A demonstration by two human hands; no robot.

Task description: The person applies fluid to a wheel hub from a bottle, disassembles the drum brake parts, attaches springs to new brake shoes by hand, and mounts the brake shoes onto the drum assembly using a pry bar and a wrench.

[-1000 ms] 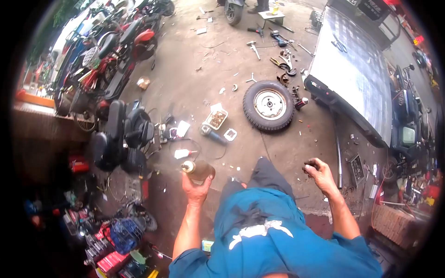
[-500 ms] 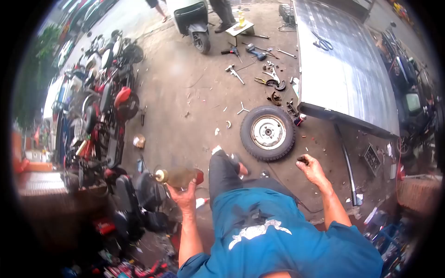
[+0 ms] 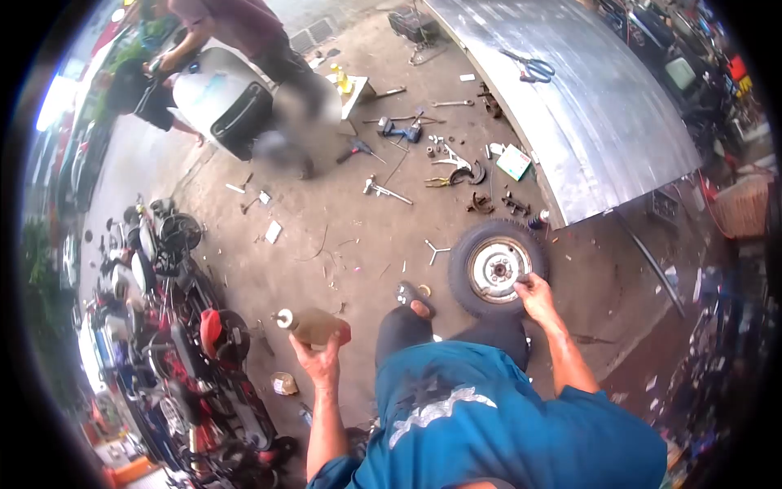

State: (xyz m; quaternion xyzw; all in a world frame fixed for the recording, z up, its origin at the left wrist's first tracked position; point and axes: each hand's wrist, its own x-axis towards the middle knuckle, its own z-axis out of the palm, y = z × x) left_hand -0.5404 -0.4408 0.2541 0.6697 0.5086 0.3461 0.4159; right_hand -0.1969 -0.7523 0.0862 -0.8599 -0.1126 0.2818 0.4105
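My left hand [image 3: 323, 363] is wrapped round a brownish bottle [image 3: 314, 325] with a pale cap, tilted nearly on its side. To the right, my right hand [image 3: 533, 295] has its fingers pinched together on something small and dark that I cannot make out. From this view that hand overlaps the edge of a wheel [image 3: 498, 269] with a black tyre and a pale rim, lying flat on the ground. A three-armed wrench [image 3: 437, 252] lies just left of the tyre.
Pliers [image 3: 448, 182], a cordless tool [image 3: 401, 129] and a hammer [image 3: 386, 191] lie ahead. Scissors [image 3: 529, 67] rest on a metal sheet [image 3: 586, 106]. Parked motorcycles [image 3: 187, 350] line the left. Two people stand by a scooter [image 3: 224, 102] at the upper left.
The view has moved forward and turned, bringing the scooter and two people closer. The wheel now appears beside my right hand. The bottle is still in my left hand.
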